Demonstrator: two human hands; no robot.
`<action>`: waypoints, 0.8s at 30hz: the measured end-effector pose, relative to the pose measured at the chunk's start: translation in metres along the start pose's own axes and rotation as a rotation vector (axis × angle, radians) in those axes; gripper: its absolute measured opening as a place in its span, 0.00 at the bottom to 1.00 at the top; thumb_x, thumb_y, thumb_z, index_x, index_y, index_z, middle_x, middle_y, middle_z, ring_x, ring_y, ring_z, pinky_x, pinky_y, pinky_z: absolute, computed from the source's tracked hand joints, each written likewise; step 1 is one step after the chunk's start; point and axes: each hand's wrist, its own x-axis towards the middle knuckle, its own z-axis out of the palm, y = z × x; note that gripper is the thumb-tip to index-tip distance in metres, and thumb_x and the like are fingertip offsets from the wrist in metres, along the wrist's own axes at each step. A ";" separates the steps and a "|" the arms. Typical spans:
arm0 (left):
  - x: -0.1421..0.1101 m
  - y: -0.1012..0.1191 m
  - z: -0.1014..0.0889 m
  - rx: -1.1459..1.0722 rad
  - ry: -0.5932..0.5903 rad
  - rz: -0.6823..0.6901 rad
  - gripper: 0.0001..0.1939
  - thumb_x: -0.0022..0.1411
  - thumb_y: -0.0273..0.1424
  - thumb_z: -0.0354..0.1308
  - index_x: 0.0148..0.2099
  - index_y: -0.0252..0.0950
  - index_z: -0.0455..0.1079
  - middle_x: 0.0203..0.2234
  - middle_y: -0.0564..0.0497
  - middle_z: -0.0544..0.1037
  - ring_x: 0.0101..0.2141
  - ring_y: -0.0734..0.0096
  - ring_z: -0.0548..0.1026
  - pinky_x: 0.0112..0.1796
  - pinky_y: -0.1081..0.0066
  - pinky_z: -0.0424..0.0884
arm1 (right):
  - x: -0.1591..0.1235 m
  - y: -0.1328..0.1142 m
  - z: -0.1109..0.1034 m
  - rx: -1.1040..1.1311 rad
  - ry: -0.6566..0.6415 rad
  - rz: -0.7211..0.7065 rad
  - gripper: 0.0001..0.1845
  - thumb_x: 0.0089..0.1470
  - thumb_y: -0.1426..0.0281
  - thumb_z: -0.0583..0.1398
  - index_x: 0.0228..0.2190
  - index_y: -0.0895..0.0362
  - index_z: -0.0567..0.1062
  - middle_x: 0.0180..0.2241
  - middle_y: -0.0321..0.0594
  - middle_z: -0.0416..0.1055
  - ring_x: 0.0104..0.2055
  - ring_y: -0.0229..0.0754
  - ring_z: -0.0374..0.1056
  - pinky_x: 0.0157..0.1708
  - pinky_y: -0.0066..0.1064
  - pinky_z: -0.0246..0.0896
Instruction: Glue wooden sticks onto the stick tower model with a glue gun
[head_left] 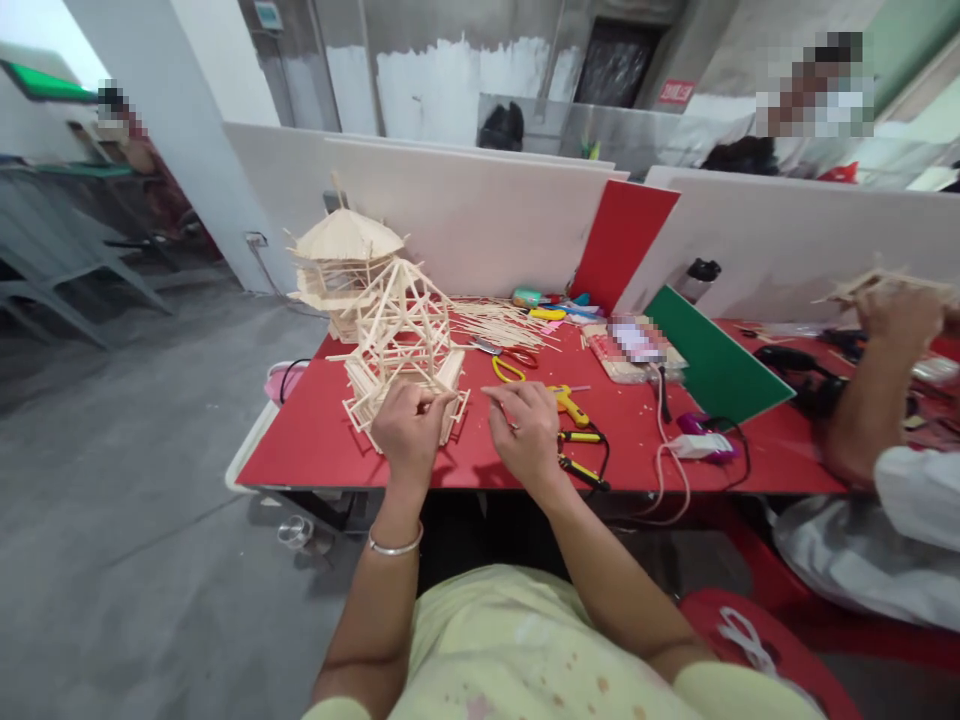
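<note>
My left hand (409,425) is closed in a fist-like pinch in front of an open frame model of thin wooden sticks (405,335). What its fingers hold, if anything, is too small to make out. My right hand (525,430) is a little way to the right above the red table, thumb and forefinger pinched together; anything between them cannot be made out. Just right of it lie a yellow glue gun (571,405) and pliers with yellow-and-black handles (585,472). Scissors with yellow and red handles (510,369) lie beyond it.
A roofed stick model (349,240) stands at the back left. Loose wooden sticks (499,322) are heaped behind the scissors. A phone (637,340), a green board (709,365) and a white plug with cables (697,446) are to the right. A co-worker's raised hand (900,305) holds a stick piece.
</note>
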 end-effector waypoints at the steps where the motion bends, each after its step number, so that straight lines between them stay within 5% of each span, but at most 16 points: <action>1: 0.003 -0.002 0.001 0.021 -0.014 -0.006 0.21 0.65 0.45 0.63 0.25 0.37 0.70 0.24 0.52 0.73 0.29 0.70 0.70 0.34 0.70 0.63 | 0.001 -0.001 0.001 0.003 -0.003 0.003 0.12 0.62 0.73 0.61 0.44 0.51 0.82 0.39 0.40 0.78 0.43 0.45 0.71 0.47 0.41 0.61; 8: 0.032 -0.005 0.000 0.061 -0.024 0.073 0.12 0.70 0.37 0.57 0.38 0.39 0.78 0.37 0.47 0.81 0.39 0.65 0.77 0.41 0.69 0.68 | 0.004 -0.003 0.002 0.032 0.013 -0.001 0.11 0.61 0.73 0.62 0.43 0.52 0.82 0.38 0.39 0.78 0.42 0.45 0.70 0.46 0.41 0.61; 12: 0.038 0.002 -0.009 0.105 0.038 0.026 0.13 0.68 0.39 0.60 0.33 0.37 0.73 0.29 0.50 0.77 0.31 0.69 0.73 0.36 0.70 0.64 | 0.002 0.000 0.003 0.036 0.017 -0.002 0.11 0.61 0.73 0.62 0.43 0.52 0.82 0.38 0.40 0.78 0.42 0.46 0.70 0.46 0.42 0.61; 19: 0.010 -0.011 -0.018 0.221 -0.081 -0.033 0.26 0.72 0.46 0.52 0.24 0.36 0.67 0.18 0.52 0.70 0.23 0.72 0.64 0.29 0.69 0.55 | 0.001 -0.002 0.001 0.056 0.024 0.012 0.11 0.61 0.73 0.62 0.43 0.52 0.82 0.38 0.40 0.79 0.43 0.45 0.71 0.47 0.42 0.62; 24: -0.014 -0.016 -0.031 -0.032 -0.171 -0.079 0.15 0.70 0.40 0.57 0.37 0.37 0.79 0.32 0.47 0.83 0.34 0.67 0.77 0.39 0.69 0.68 | -0.002 -0.015 -0.005 0.128 0.040 -0.014 0.11 0.59 0.72 0.63 0.44 0.52 0.81 0.38 0.40 0.78 0.42 0.45 0.71 0.47 0.42 0.63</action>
